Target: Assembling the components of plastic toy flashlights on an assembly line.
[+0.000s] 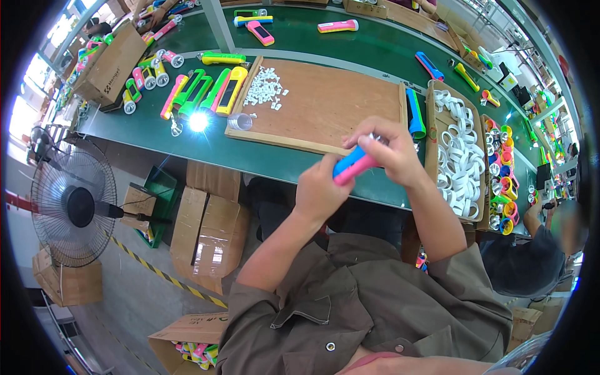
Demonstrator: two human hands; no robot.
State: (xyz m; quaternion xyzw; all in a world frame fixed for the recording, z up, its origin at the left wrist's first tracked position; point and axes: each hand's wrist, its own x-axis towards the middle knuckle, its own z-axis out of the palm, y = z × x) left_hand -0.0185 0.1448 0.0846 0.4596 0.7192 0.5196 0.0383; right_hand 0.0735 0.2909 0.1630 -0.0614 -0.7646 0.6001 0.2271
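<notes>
A blue and pink flashlight (354, 165) is held up between my two hands, over the front edge of a wooden board. My left hand (322, 190) wraps round its lower end. At the other end, the fingers of my right hand (389, 150) close on the head, which they partly hide. On the wooden board (331, 100) lies a pile of small white plastic pieces (265, 87). A clear plastic cup (240, 122) rests on its side at the board's near left corner. Left of the board several flashlights (206, 94) lie in a row, one shining brightly.
To the right stand a carton of white rings (461, 150) and a box of colourful flashlight parts (503, 181). Loose flashlights (337, 26) lie on the green belt beyond. A cardboard box (112, 65) and a fan (80, 206) are at left. A co-worker (528, 250) sits at right.
</notes>
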